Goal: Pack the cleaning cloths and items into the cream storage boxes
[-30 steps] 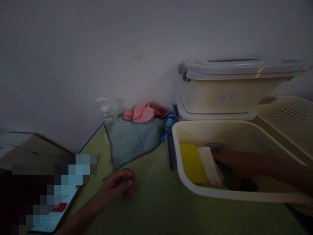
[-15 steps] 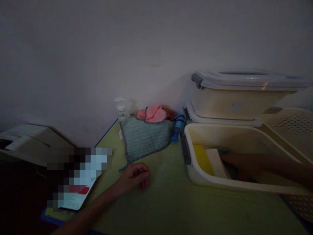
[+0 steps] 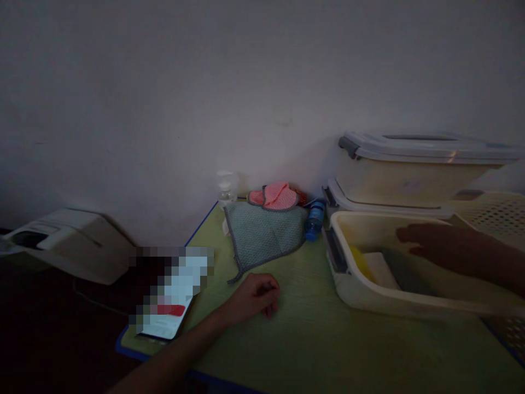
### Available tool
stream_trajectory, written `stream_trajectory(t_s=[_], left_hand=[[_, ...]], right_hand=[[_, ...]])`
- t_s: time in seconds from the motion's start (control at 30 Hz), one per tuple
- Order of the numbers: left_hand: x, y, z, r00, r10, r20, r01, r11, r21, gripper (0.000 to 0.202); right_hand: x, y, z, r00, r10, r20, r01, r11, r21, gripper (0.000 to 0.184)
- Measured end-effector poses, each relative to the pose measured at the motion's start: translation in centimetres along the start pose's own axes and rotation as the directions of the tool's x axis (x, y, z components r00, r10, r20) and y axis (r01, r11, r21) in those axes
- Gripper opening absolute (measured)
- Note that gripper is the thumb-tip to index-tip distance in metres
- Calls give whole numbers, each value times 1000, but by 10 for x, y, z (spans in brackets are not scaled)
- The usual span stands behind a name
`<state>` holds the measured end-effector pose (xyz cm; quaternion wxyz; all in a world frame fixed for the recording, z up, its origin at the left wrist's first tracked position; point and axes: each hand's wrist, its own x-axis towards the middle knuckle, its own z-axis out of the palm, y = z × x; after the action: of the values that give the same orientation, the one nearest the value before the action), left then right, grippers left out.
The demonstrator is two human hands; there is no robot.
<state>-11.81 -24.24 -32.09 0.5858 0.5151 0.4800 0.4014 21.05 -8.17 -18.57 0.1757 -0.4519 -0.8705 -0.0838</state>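
Observation:
My left hand point(image 3: 254, 295) rests on the green table top point(image 3: 295, 339), fingers curled under, nothing visible in it. It lies just in front of a grey-green cloth point(image 3: 262, 235). My right hand point(image 3: 435, 243) hovers over the cream tub point(image 3: 369, 298) at the right, fingers stretched out flat and holding nothing. Inside the tub lie a yellow sponge point(image 3: 359, 260), a white pad point(image 3: 381, 268) and a dark grey cloth point(image 3: 406, 271).
A pink cloth point(image 3: 279, 195), a clear pump bottle point(image 3: 226, 189) and a small blue bottle point(image 3: 315, 220) stand by the wall. Two lidded containers point(image 3: 410, 169) are stacked behind the tub, a perforated basket point(image 3: 500, 216) at right. A phone point(image 3: 168, 323) lies at the table's left edge.
My right hand has lifted out of the tub, off the dark cloth, and now hangs open above it. The view has swung left. My left hand has stayed put.

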Motion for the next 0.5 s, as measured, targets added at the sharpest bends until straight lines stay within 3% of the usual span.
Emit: stream_trajectory(t_s=[0.07,0.13,0.17,0.23,0.3,0.37,0.5], left_hand=[[0,0,0,1000,3,7,-3,1000,10,26],[0,1,1,1000,11,15,-11,1000,24,24],[0,1,1,1000,17,19,-17,999,32,23],[-1,3,1,999,28,28,-29,999,40,21],[-2,4,2,999,36,31,-37,999,33,19],[-2,4,2,999,38,31,-39,999,19,18],[-3,6,2,999,41,25,-41,999,15,17]], right_hand=[[-6,-25,-15,995,-94,-40,87,986,-145,9],[-19,-65,-24,955,-210,-210,179,971,-157,18],[-27,-87,-24,911,-289,-295,263,956,-127,20],[-42,-133,-12,777,-515,-363,524,848,-81,20],[-54,-169,13,739,-590,-327,620,785,-15,28],[-60,-190,43,750,-617,-239,639,769,19,31],[-57,-198,88,852,-518,-71,523,845,112,26]])
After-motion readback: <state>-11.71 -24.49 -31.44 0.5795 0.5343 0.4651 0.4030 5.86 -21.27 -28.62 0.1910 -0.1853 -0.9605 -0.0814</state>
